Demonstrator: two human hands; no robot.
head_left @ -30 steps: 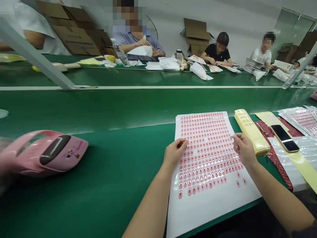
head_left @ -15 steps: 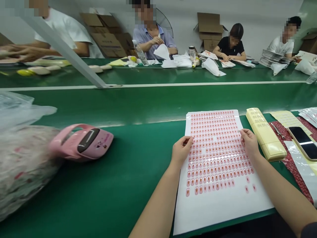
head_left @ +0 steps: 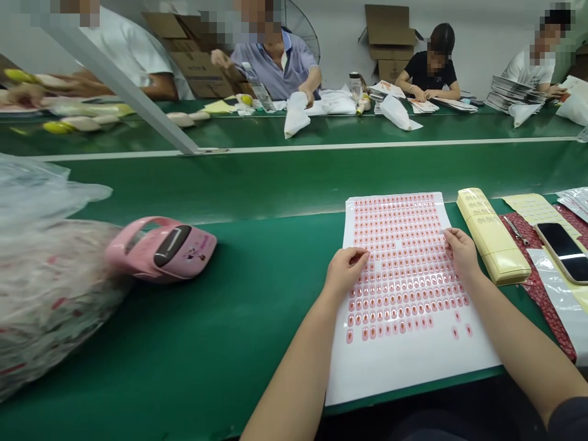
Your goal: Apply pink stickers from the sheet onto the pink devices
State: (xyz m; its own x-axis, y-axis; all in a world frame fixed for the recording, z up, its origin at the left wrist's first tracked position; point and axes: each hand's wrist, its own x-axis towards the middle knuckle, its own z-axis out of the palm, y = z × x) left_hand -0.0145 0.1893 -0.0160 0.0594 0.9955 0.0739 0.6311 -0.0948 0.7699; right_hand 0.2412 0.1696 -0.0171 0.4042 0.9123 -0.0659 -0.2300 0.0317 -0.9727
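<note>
Reading the grip first, from the head view. Right hand (head_left: 462, 251): thumb and forefinger pressed together at the tips, pinching a small pale piece (head_left: 442, 231), too small for me to identify. Other fingers curled in behind. It sits over the right edge of the printed-looking white sheet (head_left: 390, 373), level with the upper-middle rows.

Left hand (head_left: 344, 269): fingers bent, thumb and forefinger tips close together over the sheet's left side. I cannot tell whether anything is between them.

Pose: both forearms reach up from the near edge, left forearm (head_left: 294, 361) slanting rightward, right forearm (head_left: 519, 343) slanting leftward, the hands well apart.

The sheet lies on the green tabletop (head_left: 248, 343) in front of the wearer, carrying close rows of small pink nail-shaped pieces (head_left: 399, 285). I note two gaps mid-grid and three pieces set apart at lower right.

Just right of the right hand: a yellow folded pack (head_left: 498, 245). Beyond it, a phone (head_left: 563, 251). Far left: a pink handled device (head_left: 163, 251) beside a clear plastic bag (head_left: 50, 306).
</note>
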